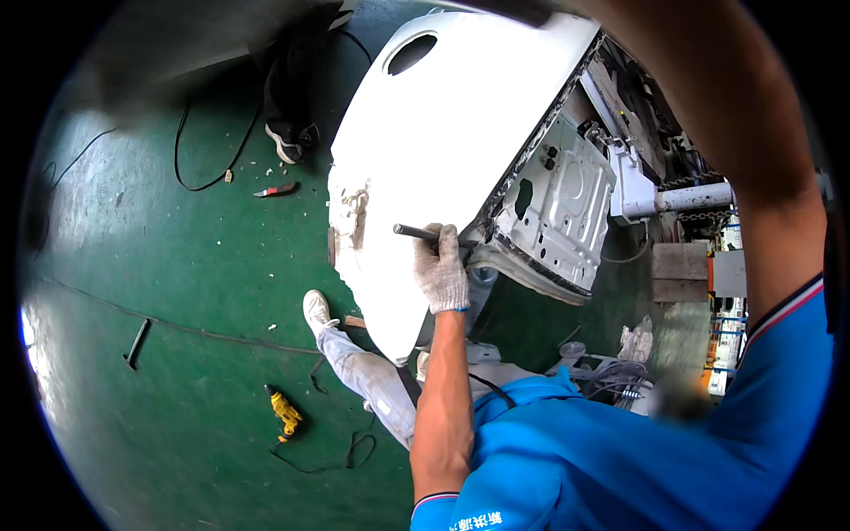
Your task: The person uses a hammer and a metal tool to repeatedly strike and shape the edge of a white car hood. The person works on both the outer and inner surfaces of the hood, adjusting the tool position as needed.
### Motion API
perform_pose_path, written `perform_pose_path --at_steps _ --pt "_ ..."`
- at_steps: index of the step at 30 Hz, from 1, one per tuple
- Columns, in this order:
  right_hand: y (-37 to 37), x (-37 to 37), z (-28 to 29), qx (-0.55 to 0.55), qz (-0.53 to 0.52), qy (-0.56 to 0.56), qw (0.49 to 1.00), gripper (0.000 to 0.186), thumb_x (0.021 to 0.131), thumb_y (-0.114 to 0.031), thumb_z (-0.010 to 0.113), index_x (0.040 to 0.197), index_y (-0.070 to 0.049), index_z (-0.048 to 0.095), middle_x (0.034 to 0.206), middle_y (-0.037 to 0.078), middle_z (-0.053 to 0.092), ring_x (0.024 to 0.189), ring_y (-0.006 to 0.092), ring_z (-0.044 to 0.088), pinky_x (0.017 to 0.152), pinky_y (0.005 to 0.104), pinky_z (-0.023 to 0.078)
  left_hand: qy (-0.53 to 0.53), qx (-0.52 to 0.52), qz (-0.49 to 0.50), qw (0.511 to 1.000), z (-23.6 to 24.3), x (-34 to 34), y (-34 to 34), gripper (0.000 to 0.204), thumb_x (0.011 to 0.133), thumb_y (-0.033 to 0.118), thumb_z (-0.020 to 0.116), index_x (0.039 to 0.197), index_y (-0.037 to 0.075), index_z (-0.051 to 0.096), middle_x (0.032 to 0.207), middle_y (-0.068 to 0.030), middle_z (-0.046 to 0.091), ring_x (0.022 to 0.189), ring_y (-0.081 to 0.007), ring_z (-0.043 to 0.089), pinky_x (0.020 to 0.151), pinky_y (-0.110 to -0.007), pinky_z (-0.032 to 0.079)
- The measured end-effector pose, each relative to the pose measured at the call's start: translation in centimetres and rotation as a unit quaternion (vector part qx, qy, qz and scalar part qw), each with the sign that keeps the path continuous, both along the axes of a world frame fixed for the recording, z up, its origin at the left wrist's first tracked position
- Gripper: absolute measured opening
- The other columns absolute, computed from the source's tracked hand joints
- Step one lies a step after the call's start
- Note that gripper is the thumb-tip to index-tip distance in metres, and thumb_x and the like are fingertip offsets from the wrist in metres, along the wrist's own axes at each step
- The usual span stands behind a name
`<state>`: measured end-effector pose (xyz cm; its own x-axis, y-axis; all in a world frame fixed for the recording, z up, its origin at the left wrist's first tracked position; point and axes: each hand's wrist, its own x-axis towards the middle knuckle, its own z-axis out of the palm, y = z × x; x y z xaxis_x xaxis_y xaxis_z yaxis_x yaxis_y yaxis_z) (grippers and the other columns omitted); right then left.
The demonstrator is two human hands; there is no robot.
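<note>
My left hand (440, 273), in a knitted glove, grips a short dark metal rod (414, 232) near the inner edge of a white curved body panel (438, 133). The panel has an oval opening in its upper part. Beside it on the right sits a stamped white inner section (558, 208) with holes and a dark seam. My right arm is raised along the upper right of the view, with the hand out of sight. A dark bar (513, 9) crosses the top edge, too cropped to identify.
A co-worker's leg and shoe (288, 142) stand at upper left. On the green floor (177, 265) lie cords, a red-handled cutter (276, 190), a metal tool (136, 343) and a yellow drill (285, 416). At right are a white steel fixture (633, 195), chains and boxes (680, 274).
</note>
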<state>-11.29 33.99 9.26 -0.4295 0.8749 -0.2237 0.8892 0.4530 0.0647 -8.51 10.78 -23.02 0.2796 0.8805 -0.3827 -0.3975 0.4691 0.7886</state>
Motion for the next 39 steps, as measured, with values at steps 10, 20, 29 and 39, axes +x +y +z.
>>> perform_pose_path --at_steps 10,20,29,39 --pt "-7.9 4.6 -1.5 -0.229 -0.114 -0.273 0.928 0.028 0.075 -0.003 0.067 0.103 -0.004 0.075 0.086 0.018 0.073 0.087 0.0313 0.074 0.079 0.0438 0.059 -0.005 0.008 -0.004 1.000 -0.3 -0.3 0.8 0.020 0.098 0.016 0.071 0.107 0.000 0.064 0.092 -0.0042 0.066 0.085 -0.0128 0.060 0.079 -0.029 0.052" --pt "-11.5 10.1 -0.4 -0.132 -0.356 0.072 0.922 0.027 0.074 -0.022 0.070 0.086 0.001 0.061 0.058 0.012 0.055 0.049 0.0225 0.055 0.051 0.0381 0.046 -0.034 -0.129 -0.015 0.991 5.2 -11.9 4.9 0.023 0.101 0.019 0.066 0.113 0.002 0.056 0.092 -0.0105 0.068 0.084 -0.0229 0.073 0.070 -0.032 0.064" --pt "-14.1 12.6 -4.4 -0.207 -0.486 0.088 0.845 0.035 0.077 -0.026 0.074 0.095 0.002 0.065 0.065 0.018 0.062 0.060 0.0313 0.066 0.061 0.0404 0.052 -0.033 -0.229 -0.083 0.969 3.4 -11.4 5.9 0.021 0.104 0.019 0.061 0.116 0.002 0.058 0.099 -0.0128 0.071 0.092 -0.0228 0.072 0.073 -0.032 0.063" --pt "-20.2 14.4 -4.9 -0.243 -0.571 0.068 0.781 0.043 0.075 -0.028 0.074 0.106 0.001 0.066 0.079 0.025 0.067 0.079 0.0410 0.070 0.072 0.0453 0.056 -0.005 -0.169 -0.112 0.979 3.0 -7.2 4.7 0.030 0.100 0.012 0.067 0.125 -0.002 0.058 0.109 -0.0167 0.070 0.102 -0.0261 0.071 0.087 -0.038 0.061"
